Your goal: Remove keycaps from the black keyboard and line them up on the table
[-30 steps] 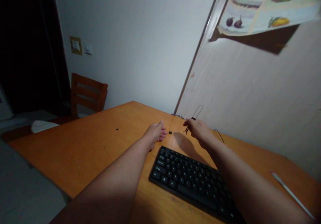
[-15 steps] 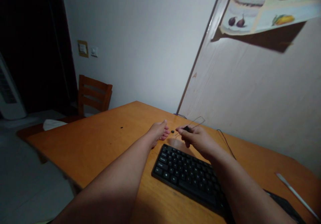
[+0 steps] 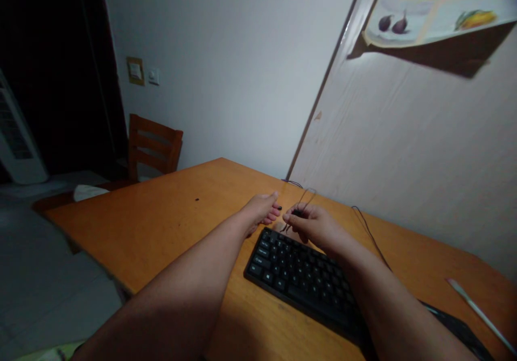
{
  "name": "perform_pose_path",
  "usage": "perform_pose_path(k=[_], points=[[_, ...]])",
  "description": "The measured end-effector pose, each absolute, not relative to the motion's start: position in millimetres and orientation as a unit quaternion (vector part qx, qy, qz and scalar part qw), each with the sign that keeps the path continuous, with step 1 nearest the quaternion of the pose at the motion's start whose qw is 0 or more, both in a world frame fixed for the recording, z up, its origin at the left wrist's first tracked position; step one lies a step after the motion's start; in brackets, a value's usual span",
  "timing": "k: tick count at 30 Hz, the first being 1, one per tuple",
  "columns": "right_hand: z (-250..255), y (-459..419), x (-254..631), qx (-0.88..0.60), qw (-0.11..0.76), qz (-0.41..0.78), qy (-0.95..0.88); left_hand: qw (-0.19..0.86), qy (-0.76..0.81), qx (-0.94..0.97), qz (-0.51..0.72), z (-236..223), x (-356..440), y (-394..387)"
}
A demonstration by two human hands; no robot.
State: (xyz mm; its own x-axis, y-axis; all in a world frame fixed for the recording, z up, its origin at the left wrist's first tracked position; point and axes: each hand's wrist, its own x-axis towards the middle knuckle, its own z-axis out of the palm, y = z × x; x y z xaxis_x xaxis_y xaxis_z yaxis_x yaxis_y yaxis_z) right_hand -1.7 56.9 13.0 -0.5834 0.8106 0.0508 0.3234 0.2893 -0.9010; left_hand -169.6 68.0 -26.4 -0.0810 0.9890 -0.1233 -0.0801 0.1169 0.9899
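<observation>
My left hand (image 3: 260,208) rests low over the table at the keyboard's far left corner, thumb raised and fingers apart, half curled. A small black keycap (image 3: 279,208) lies right at its fingertips; it does not appear gripped. In my right hand (image 3: 309,222) is a wire keycap puller (image 3: 299,212), its black middle pinched between thumb and fingers. One wire loop sticks up behind the fingers, and the thin prongs point down toward the table. Below both hands lies a black keyboard (image 3: 299,280), its right part covered by my right forearm.
Another small dark piece (image 3: 197,199) lies on the wooden table (image 3: 161,231) to the left. A thin cable (image 3: 369,231) and a white-handled brush (image 3: 480,312) are on the right. A wooden chair (image 3: 155,143) stands past the far left edge; walls border the back.
My left hand has moved right, up to the keycap on the table. My right hand has tilted the keycap puller, so its loop stands more upright and its prongs point down.
</observation>
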Motion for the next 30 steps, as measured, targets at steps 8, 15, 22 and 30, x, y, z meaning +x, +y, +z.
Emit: perform_pose_path(k=[8, 15, 22, 30], points=[[13.0, 47.9, -9.0, -0.373, 0.258, 0.462, -0.762, 0.526, 0.532, 0.441, 0.496, -26.0, -167.0, 67.2], [8.1, 49.7, -9.3, -0.369, 0.262, 0.455, -0.767, 0.52, 0.534, 0.454, 0.488, -28.3, -166.7, 67.8], [5.8, 50.6, -9.1, -0.356, 0.272, 0.414, -0.792, 0.512, 0.54, 0.459, 0.486, -28.5, -165.8, 67.8], [3.6, 50.1, -9.4, -0.35, 0.276, 0.378, -0.811, 0.508, 0.54, 0.464, 0.484, -27.2, -164.8, 65.7]])
